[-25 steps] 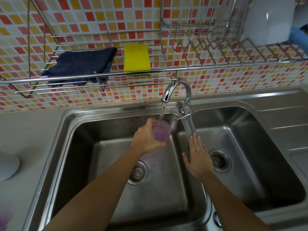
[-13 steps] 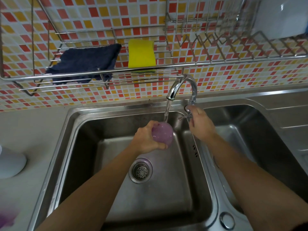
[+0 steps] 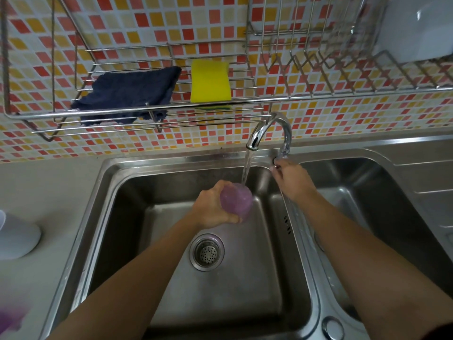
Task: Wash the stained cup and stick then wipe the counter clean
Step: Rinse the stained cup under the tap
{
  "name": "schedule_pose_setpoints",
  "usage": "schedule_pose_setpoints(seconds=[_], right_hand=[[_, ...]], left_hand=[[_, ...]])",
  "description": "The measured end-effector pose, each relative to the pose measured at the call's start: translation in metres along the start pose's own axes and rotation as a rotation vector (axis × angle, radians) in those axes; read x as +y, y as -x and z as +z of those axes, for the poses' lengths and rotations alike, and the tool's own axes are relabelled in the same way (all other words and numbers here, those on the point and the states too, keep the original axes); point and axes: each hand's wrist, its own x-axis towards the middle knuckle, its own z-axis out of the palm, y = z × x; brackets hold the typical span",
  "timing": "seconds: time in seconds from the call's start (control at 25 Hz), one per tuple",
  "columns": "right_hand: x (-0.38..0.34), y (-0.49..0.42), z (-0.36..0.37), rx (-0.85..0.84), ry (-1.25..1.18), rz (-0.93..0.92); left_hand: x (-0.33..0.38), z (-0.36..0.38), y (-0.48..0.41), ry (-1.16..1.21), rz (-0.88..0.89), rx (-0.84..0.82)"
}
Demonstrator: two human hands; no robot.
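Observation:
My left hand [image 3: 212, 208] grips a purple-stained cup [image 3: 236, 201] over the left basin of the steel sink [image 3: 117, 192]. Water runs from the curved tap [image 3: 268, 128] onto the cup. My right hand [image 3: 290, 179] is closed on the tap's handle [image 3: 278, 161] at the base of the spout. A purple stain [image 3: 11, 316] shows on the grey counter [image 3: 49, 190] at the bottom left edge. The stick is not in sight.
On the wire rack [image 3: 171, 111] above the sink lie a dark blue cloth [image 3: 127, 92] and a yellow sponge [image 3: 210, 81]. A white object [image 3: 17, 238] stands on the counter at left. The drain [image 3: 207, 252] sits below the cup. The right basin [image 3: 382, 217] lies beyond my right arm.
My right hand rose from the divider between the basins to the tap handle and stays there. My left hand tilted the cup under the running water.

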Motion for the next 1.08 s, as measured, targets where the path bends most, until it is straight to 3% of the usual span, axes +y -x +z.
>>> schedule_pose_setpoints(seconds=[0.2,0.28,0.52,0.64,0.76,0.96,1.08], right_hand=[[0.011,0.011,-0.006,0.138,-0.494,0.274],[0.01,0.024,0.002,0.139,-0.558,0.317],[0.016,0.113,0.052,-0.055,0.009,0.203],[0.02,0.131,0.061,-0.112,0.144,0.187],[0.015,0.128,0.059,-0.1,0.209,0.175],[0.015,0.13,0.058,-0.105,0.257,0.152],[0.016,0.129,0.061,-0.086,0.235,0.147]], left_hand=[[0.0,-0.004,0.002,0.015,-0.002,-0.027],[-0.002,-0.004,0.003,0.025,-0.024,-0.029],[-0.002,0.0,0.005,0.147,-0.043,0.006],[-0.004,0.004,0.005,0.163,-0.068,0.074],[-0.011,0.004,0.007,0.001,-0.05,0.164],[-0.019,0.002,0.015,-0.686,-0.025,0.153],[-0.028,-0.002,0.017,-0.921,0.117,0.189]])
